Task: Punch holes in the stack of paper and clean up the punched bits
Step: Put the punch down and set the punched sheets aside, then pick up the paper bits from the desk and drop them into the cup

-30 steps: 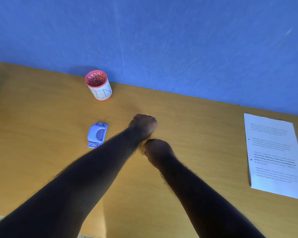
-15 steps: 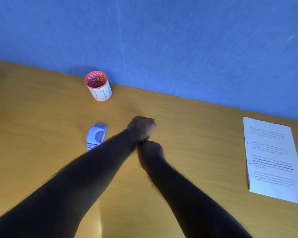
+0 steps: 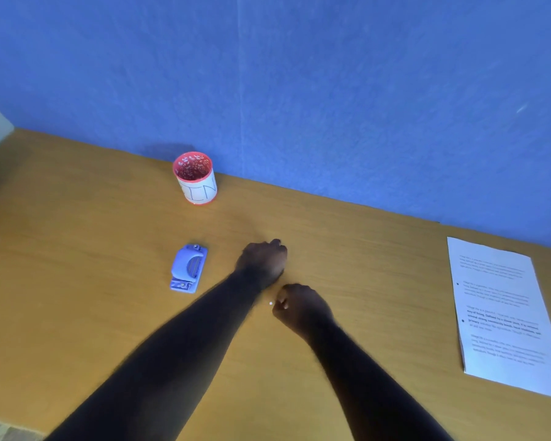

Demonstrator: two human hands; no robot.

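Note:
My left hand point(image 3: 261, 261) rests on the middle of the wooden desk point(image 3: 77, 249) with its fingers curled into a loose fist; what is inside it is hidden. My right hand point(image 3: 301, 308) sits just behind and to the right of it, fingertips pinched together on a small white punched bit point(image 3: 283, 305). Another white punched bit point(image 3: 270, 303) lies on the desk just left of those fingertips. The blue hole punch point(image 3: 188, 268) lies flat to the left of my left hand. The stack of printed paper point(image 3: 503, 316) lies at the right edge.
A red-rimmed white cup point(image 3: 196, 178) stands at the back of the desk against the blue wall point(image 3: 299, 90). The desk's near edge shows at the bottom left corner.
My right hand has pulled away from under my left wrist, toward me and to the right. A white bit now shows on the desk beside its fingertips. My left hand has hardly moved.

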